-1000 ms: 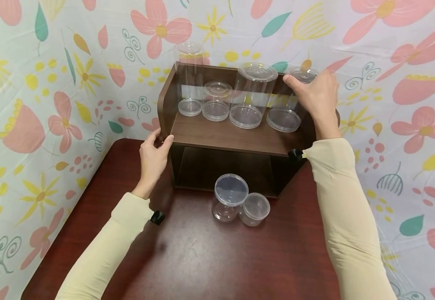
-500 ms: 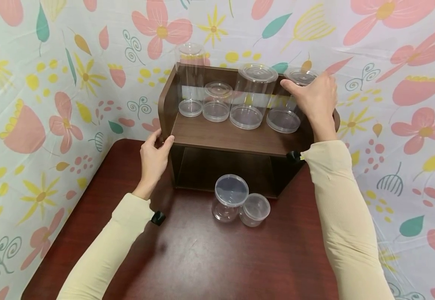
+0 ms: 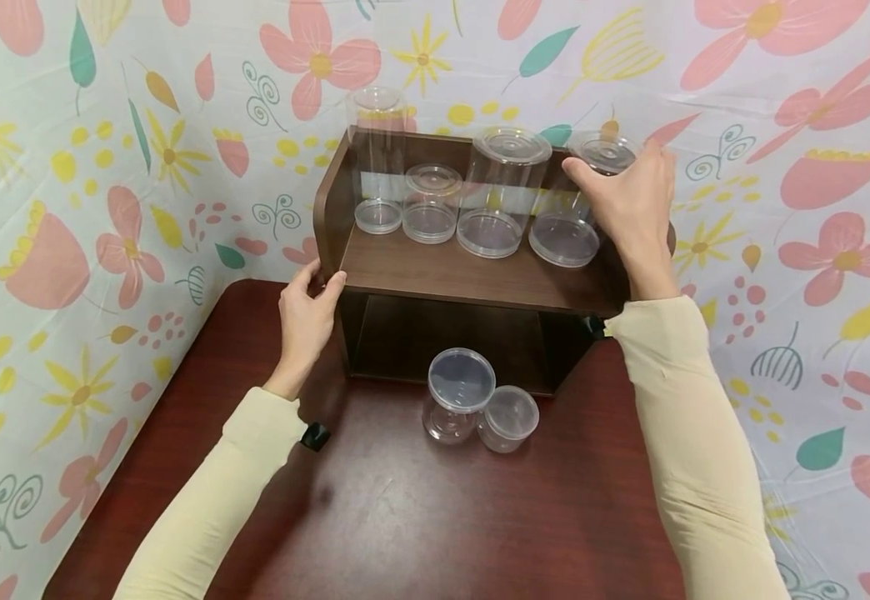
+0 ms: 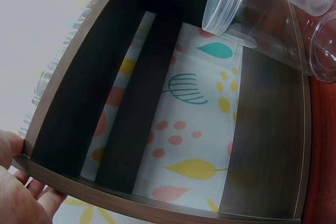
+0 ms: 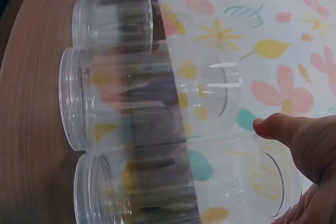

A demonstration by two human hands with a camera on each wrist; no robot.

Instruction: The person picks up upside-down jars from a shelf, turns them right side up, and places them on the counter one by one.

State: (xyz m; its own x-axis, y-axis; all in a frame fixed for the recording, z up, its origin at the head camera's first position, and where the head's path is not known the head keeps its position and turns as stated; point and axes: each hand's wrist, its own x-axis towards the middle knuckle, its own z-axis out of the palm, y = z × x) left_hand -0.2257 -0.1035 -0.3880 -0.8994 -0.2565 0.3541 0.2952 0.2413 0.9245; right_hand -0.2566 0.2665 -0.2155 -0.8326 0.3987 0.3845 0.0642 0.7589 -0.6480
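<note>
Right hand [image 3: 626,208] covers part of end jar [image 3: 564,239] at right end of shelf [image 3: 450,271]; farther fingers mostly hidden in head view. End jar cut off at bottom in right wrist view. Left hand [image 3: 309,312]: fingers partly hidden behind left edge of shelf; cut off in left wrist view. Near edge of surface [image 3: 435,517] cut off in head view; right edge partly behind sleeve [image 3: 697,433].

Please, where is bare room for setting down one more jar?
Free: the table in front of the two front jars, and the upper shelf along its front edge, before the four containers. The lower compartment behind those jars looks bare. Crowded: the container row, where the right hand grips the end container.
</note>
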